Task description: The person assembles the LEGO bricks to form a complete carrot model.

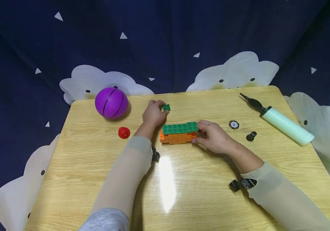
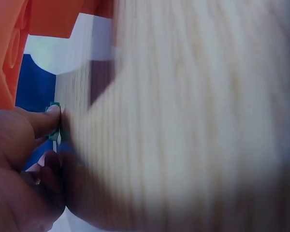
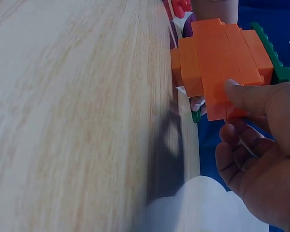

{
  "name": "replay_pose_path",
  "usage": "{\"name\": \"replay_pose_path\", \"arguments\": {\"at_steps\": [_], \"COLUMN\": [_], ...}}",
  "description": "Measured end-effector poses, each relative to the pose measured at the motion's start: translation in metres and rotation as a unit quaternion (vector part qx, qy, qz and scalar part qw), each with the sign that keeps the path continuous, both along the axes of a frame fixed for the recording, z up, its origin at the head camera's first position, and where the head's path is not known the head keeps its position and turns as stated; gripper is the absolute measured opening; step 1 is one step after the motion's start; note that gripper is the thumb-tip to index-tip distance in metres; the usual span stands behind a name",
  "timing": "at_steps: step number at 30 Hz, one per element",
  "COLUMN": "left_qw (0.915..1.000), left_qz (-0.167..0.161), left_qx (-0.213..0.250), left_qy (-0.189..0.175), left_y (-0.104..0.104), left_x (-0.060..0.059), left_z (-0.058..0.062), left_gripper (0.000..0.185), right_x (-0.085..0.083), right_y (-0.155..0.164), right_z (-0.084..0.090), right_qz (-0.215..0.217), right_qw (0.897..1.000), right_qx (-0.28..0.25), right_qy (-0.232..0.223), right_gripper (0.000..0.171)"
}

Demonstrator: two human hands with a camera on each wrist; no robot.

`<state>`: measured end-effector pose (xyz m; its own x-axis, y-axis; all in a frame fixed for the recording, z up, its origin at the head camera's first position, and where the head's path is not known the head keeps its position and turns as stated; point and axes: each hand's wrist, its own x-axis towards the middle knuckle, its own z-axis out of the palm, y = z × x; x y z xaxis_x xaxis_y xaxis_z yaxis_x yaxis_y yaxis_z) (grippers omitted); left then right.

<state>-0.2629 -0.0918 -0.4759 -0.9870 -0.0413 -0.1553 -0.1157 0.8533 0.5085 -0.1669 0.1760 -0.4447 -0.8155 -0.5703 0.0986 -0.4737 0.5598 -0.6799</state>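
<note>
Brick assembly [image 1: 178, 133], two courses of orange bricks capped by a green course, stood near the middle of the wooden table [image 1: 95, 179], where both hands could reach it without stretching. Largest of the surrounding items, the table carried everything else well apart from the work: a pale green hand pump [image 1: 283, 123] lay toward the far right corner, and a purple ball [image 1: 111, 103] rested at the far left. The right hand [image 1: 215, 138] gripped the right end of the assembly, thumb against the orange side and fingers curled behind, a hold judged to steady the block against the tabletop. The left hand [image 1: 153, 114] lay just beyond the assembly's far left end, with its fingertips pinching a small green brick [image 1: 166, 107]; the left wrist view showed only a green sliver between thumb and finger, so whether this brick touched the table could not be told. Smaller items sat aside: a red cap-shaped piece [image 1: 123, 132] left of the forearm, a round disc [image 1: 233, 124], and a small black knob [image 1: 251, 136] right of the assembly.
</note>
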Motion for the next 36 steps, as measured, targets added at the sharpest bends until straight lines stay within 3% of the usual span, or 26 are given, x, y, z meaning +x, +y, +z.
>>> {"name": "replay_pose_path", "arguments": {"at_steps": [7, 11, 23, 31, 36], "left_qw": [0.9994, 0.997, 0.9772, 0.9711, 0.9683], "left_qz": [-0.015, -0.008, -0.014, -0.033, -0.039], "left_qx": [0.024, 0.069, 0.204, 0.221, 0.23], "left_qy": [0.017, 0.034, 0.057, 0.084, 0.09], "left_y": [-0.003, -0.008, -0.016, -0.024, -0.03], "left_x": [0.003, 0.007, 0.042, 0.066, 0.081], "left_z": [-0.001, 0.003, 0.009, 0.034, 0.048], "left_gripper": [0.043, 0.041, 0.035, 0.037, 0.036], "right_x": [0.0, -0.002, 0.008, 0.006, 0.006], "right_y": [-0.002, -0.003, 0.0, -0.002, -0.003], "right_z": [0.002, 0.006, -0.001, 0.0, 0.001], "right_qz": [0.005, 0.009, -0.009, -0.014, -0.018], "right_qw": [1.0, 1.0, 1.0, 1.0, 1.0], "right_qx": [0.004, 0.002, 0.0, 0.001, 0.009], "right_qy": [0.007, 0.012, -0.007, 0.002, -0.002], "right_gripper": [0.036, 0.038, 0.041, 0.036, 0.021]}}
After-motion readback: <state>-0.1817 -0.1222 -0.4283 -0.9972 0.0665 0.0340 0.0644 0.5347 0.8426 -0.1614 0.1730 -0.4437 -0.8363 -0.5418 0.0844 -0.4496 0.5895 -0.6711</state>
